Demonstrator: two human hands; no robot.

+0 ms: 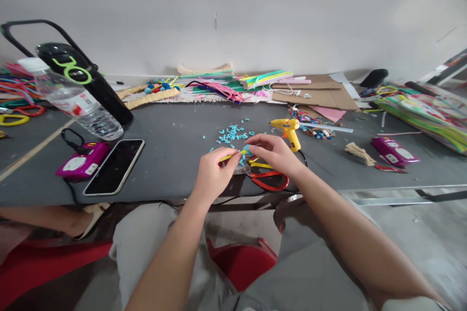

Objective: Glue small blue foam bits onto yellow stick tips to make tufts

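Observation:
Between my fingers is a yellow stem with a blue fuzzy head (247, 149), held low over the table's front edge. My left hand (215, 167) pinches the yellow stem. The fingers of my right hand (272, 151) close on the blue head and partly cover it. Just beyond my hands lie several small blue cut pieces (231, 133), scattered on the grey tabletop. Scissors with red handles (270, 182) rest under my right hand, next to a yellow-handled tool (260, 164) that is partly hidden. A yellow glue gun (288, 131) lies behind my right hand.
At the left are a black phone (115, 167), a purple box (83, 160), a plastic water bottle (78, 102) and a black flask (91, 87). Coloured pipe cleaners (262, 78) and cardboard (317, 92) line the wall. Another purple box (394, 150) sits right. Another person's leg (54, 221) shows lower left.

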